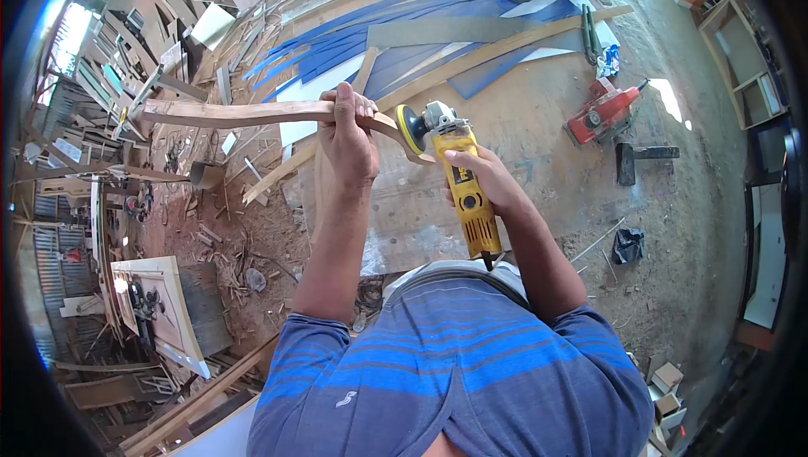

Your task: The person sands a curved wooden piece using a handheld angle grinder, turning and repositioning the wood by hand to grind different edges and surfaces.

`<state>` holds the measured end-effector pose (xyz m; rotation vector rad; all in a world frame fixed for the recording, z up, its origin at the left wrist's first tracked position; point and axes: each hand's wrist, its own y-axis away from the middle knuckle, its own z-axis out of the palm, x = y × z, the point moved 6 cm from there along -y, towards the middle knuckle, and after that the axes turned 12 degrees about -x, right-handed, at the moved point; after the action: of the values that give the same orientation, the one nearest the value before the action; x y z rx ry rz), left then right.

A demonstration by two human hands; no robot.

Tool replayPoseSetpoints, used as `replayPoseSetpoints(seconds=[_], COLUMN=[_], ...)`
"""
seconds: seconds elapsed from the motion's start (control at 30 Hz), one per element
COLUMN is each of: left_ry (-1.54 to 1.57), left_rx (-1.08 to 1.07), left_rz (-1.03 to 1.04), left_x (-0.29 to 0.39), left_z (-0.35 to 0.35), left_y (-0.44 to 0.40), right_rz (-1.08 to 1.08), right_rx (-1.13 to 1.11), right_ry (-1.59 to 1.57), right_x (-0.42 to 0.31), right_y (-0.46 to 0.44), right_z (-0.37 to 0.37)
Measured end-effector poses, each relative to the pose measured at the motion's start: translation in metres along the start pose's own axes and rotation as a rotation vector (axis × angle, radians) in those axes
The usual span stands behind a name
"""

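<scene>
A long, curved wooden piece is held up by my left hand, its fingers wrapped round it near the right end. The yellow angle grinder is in my right hand, which grips its body from the right side. The grinder's round sanding disc stands on edge against or very close to the right part of the wood; whether they touch I cannot tell. Past the disc, the wood's curved end shows just left of the grinder body.
Beneath my hands is a wooden work table. On it lie blue sheets, a long wooden strip, a red power tool, a hammer and green-handled pliers. Scrap wood is piled at the left.
</scene>
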<state>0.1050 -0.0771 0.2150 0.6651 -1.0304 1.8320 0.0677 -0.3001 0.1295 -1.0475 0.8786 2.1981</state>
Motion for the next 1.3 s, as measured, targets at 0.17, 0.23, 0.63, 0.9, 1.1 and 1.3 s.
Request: replayPoseSetpoints(seconds=[0.17,0.23,0.63,0.9,1.1,1.3], left_ry=[-0.001,-0.024,-0.115,-0.113,-0.159,-0.123], left_rx=[0.007,-0.018,-0.080,-0.102,-0.125,-0.130], left_rz=[-0.022,-0.012,-0.044,-0.052,-0.048,-0.061], left_x=[0.000,-0.002,-0.003,-0.008,-0.006,-0.009], left_z=[0.009,0.008,0.022,0.030,0.027,0.029], left_y=[-0.001,-0.003,-0.004,-0.003,-0.004,-0.004], right_rz=[0.066,0.064,0.041,-0.026,0.015,-0.032], right_rx=[0.042,0.059,0.074,0.049,0.050,0.048], right_ry=[-0.053,-0.045,-0.062,-0.094,-0.109,-0.052], right_x=[0.019,0.018,0.009,-0.013,0.007,-0.019], right_y=[0.001,0.002,0.007,0.020,0.013,0.021], right_z=[-0.015,-0.015,-0.013,0.002,-0.012,0.006])
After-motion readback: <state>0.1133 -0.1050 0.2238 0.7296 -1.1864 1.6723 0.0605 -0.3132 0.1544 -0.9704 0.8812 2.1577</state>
